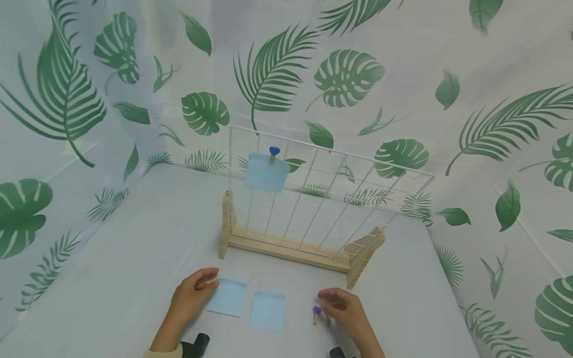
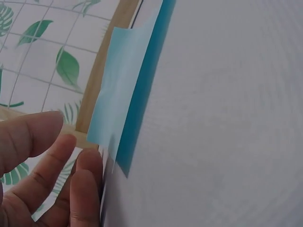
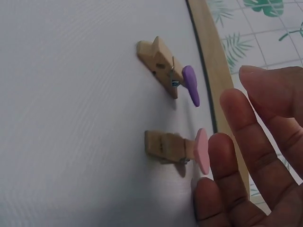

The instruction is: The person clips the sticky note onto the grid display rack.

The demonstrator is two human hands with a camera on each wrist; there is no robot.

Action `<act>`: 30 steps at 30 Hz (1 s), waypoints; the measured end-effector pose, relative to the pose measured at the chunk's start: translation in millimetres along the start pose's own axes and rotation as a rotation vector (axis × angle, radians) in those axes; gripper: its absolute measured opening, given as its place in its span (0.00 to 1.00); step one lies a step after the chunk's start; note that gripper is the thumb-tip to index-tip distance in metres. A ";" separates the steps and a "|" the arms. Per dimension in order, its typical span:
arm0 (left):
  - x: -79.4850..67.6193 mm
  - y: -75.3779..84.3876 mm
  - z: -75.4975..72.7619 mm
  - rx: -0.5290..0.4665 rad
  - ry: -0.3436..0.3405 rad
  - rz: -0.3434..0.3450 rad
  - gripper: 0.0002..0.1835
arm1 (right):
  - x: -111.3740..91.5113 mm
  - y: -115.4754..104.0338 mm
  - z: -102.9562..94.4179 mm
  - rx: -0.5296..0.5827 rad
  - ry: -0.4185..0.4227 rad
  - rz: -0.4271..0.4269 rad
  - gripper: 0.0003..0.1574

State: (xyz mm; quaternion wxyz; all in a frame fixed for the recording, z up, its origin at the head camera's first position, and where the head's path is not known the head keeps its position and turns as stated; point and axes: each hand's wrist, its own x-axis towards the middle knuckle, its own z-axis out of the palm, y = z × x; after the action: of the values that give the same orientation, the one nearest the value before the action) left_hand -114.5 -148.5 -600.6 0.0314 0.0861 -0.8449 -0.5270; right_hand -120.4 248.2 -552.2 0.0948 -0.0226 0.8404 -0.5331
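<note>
My left hand [image 1: 190, 297] is at the left edge of a light blue paper square [image 1: 228, 298], its fingers loosely bent with nothing pinched between them. In the left wrist view that paper [image 2: 118, 80] lifts at its edge just past the fingertips. A second blue square [image 1: 267, 312] lies flat to the right. Beside two small wooden clothespins is my right hand [image 1: 346, 311], fingers relaxed and holding nothing. One clothespin bears a purple heart [image 3: 191, 85]; the other bears a pink piece [image 3: 202, 150], close to the fingertips.
Behind the papers stands a white wire grid [image 1: 309, 199] in a wooden base [image 1: 286, 252]. A blue-heart clothespin [image 1: 272, 155] holds another blue square [image 1: 266, 174] on the grid's upper left. A leaf-patterned sheet [image 1: 282, 64] surrounds the white table [image 1: 134, 258].
</note>
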 end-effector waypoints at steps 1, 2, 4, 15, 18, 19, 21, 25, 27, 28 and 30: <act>0.3 0.3 0.3 -0.005 -0.011 -0.010 0.21 | -0.2 1.4 -0.9 -0.010 -0.001 -0.002 0.17; 0.6 -0.2 1.1 -0.001 -0.014 -0.009 0.21 | -0.9 2.5 -2.0 -0.020 -0.002 -0.005 0.16; 0.2 2.1 1.4 -0.006 -0.023 -0.018 0.22 | -3.0 4.6 -4.2 -0.038 -0.012 -0.011 0.16; -4.4 18.6 -1.0 0.071 -0.042 -0.056 0.18 | -7.7 15.7 -1.7 -0.092 -0.102 -0.100 0.12; -2.6 23.9 -1.3 0.132 -0.065 -0.083 0.17 | -7.6 16.9 1.0 -0.114 -0.090 -0.108 0.12; -1.9 25.0 -1.0 0.150 -0.072 -0.088 0.16 | -7.6 17.1 1.7 -0.120 -0.087 -0.110 0.12; -0.6 25.8 -0.2 0.182 -0.079 -0.090 0.14 | -8.1 17.1 2.5 -0.145 -0.079 -0.111 0.12; 1.7 25.2 0.6 0.202 -0.083 -0.096 0.11 | -8.9 15.7 3.7 -0.187 -0.037 -0.089 0.14; 2.2 25.3 0.0 0.206 -0.084 -0.096 0.10 | -8.5 14.6 4.3 -0.215 0.000 -0.078 0.15; 2.2 25.5 -0.6 0.207 -0.084 -0.095 0.10 | -8.0 14.1 4.5 -0.231 0.018 -0.075 0.15; 2.8 25.2 -1.6 0.212 -0.085 -0.092 0.09 | -6.9 13.2 5.3 -0.248 0.042 -0.069 0.14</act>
State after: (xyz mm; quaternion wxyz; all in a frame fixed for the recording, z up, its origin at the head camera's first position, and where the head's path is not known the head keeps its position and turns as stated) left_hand -119.9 -139.6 -577.4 -0.0379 0.1053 -0.8916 -0.4388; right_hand -111.9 250.1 -565.3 0.0553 -0.0518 0.9005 -0.4282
